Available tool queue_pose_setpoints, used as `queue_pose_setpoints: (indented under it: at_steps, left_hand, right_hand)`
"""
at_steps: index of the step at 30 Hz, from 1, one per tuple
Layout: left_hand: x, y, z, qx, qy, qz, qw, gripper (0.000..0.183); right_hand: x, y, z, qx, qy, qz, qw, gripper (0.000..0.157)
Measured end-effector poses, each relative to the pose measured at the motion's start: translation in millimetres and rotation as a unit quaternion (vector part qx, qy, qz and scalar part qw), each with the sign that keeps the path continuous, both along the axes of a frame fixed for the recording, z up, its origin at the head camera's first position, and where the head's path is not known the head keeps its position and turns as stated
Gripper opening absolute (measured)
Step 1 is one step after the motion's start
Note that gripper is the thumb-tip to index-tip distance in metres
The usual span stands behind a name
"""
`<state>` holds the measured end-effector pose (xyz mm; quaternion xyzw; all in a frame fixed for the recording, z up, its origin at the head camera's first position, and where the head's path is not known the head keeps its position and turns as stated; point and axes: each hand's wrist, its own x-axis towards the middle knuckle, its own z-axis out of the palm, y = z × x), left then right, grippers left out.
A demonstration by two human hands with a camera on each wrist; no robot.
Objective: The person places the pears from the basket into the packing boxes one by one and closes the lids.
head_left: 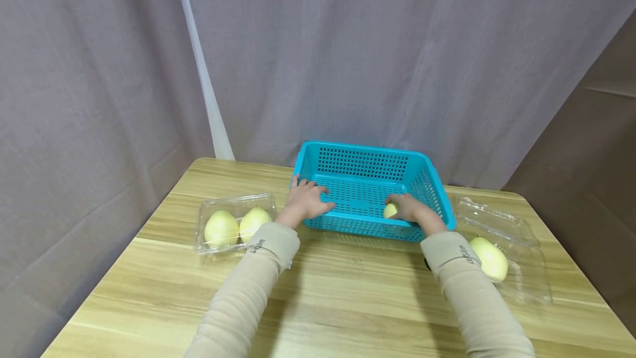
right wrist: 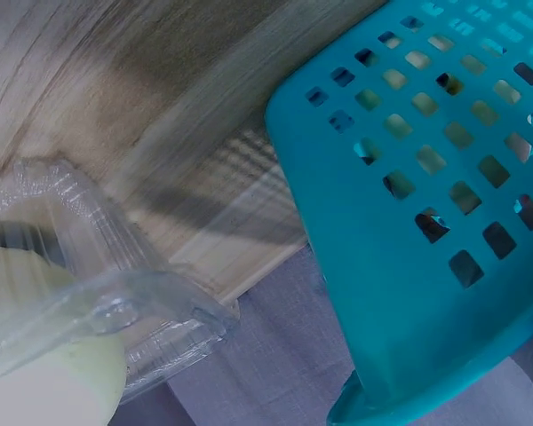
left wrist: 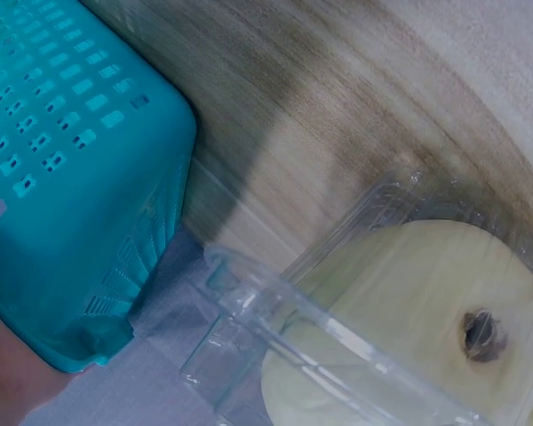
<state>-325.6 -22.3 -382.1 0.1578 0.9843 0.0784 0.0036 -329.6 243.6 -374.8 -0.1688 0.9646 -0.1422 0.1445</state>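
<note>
A blue plastic basket (head_left: 362,224) with perforated walls stands at the back of the table. My right hand (head_left: 411,208) reaches over its front right side and grips a pale yellow pear (head_left: 390,210) low inside; the fingers partly cover the pear. Over the basket's front left corner lies my left hand (head_left: 307,201), its fingers spread and nothing seen in its grasp. Both wrist views show the basket's outer wall (left wrist: 62,240) at close range, and the right hand is out of sight in its own view.
Left of the basket, a clear plastic box (head_left: 211,203) contains two pears (head_left: 221,229). On the right, an opened clear clamshell (head_left: 529,269) has one pear (head_left: 489,258) in it, beside the right sleeve. Grey curtains (head_left: 348,59) hang behind the wooden table (head_left: 348,297).
</note>
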Motion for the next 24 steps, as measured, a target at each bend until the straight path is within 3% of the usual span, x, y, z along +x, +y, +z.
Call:
queue_pose_setpoints:
  at_steps: [24]
  left_hand:
    - [-0.8, -0.7, -0.5, -0.008, -0.001, 0.000, 1.0000, 0.052]
  right_hand:
    - [2.2, 0.8, 7.9, 0.013, 0.005, 0.007, 1.000, 0.045]
